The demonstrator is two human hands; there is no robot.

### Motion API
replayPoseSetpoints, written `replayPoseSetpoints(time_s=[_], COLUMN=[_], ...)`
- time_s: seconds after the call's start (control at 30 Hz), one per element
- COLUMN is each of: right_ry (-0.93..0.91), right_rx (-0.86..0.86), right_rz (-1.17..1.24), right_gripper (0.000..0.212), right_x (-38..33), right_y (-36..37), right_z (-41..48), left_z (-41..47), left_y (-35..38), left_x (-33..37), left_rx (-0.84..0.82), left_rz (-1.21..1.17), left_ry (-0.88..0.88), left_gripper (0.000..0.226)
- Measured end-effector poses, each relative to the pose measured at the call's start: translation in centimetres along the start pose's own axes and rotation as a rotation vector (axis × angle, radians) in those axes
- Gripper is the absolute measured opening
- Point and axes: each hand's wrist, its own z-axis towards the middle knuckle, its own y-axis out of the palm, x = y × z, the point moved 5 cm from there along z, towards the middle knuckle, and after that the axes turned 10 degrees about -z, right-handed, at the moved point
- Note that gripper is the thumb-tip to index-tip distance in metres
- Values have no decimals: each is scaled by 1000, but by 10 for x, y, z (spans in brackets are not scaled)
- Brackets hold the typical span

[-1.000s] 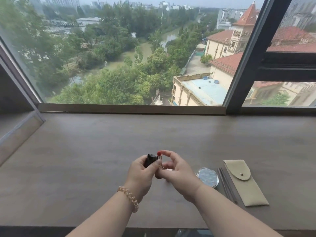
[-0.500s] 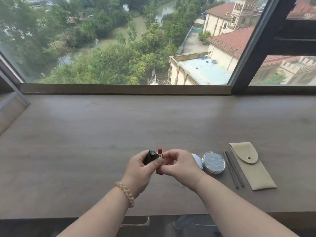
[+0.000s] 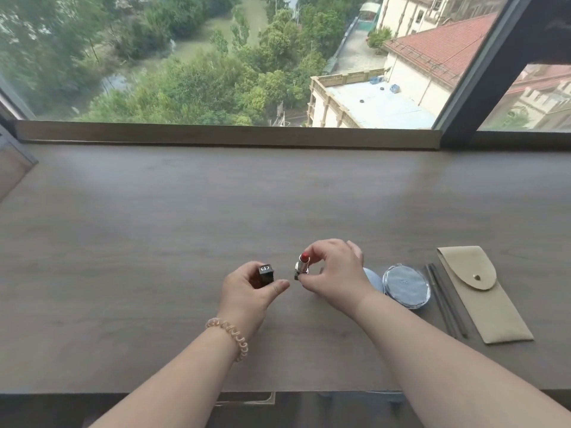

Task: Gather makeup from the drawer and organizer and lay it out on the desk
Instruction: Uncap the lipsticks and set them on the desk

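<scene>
I'm gripping the cap (image 3: 265,274) in my left hand (image 3: 247,293), the lipstick (image 3: 302,264) in my right hand (image 3: 335,274); lining them up squarely should spare the red tip.

The desk (image 3: 154,242) before me is a long grey-brown wood-grain surface running up to a low wooden ledge (image 3: 216,135) under the window. Directly on it, to my right, lie a round compact (image 3: 406,287) with a clear rim, a second pale round item (image 3: 372,278) just beside it (largely hidden behind my wrist), two thin dark sticks (image 3: 445,299) lying parallel and close together, and a beige snap-flap pouch (image 3: 482,295) just beyond them. The left and far parts of my desk carry nothing I can make out.
</scene>
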Motion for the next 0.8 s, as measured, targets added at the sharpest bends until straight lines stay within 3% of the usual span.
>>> replayPoseSetpoints(time_s=[0.3, 0.8], right_ry=[-56, -96], right_rx=[-95, -94], right_rz=[-261, -361], right_gripper=[13, 14], right_x=[11, 18], right_y=[21, 22], right_z=[9, 7], left_z=[6, 10], left_y=[18, 35], left_x=[-5, -17], left_rx=[-18, -85], left_rz=[507, 683], left_ry=[112, 222], left_gripper=[30, 19])
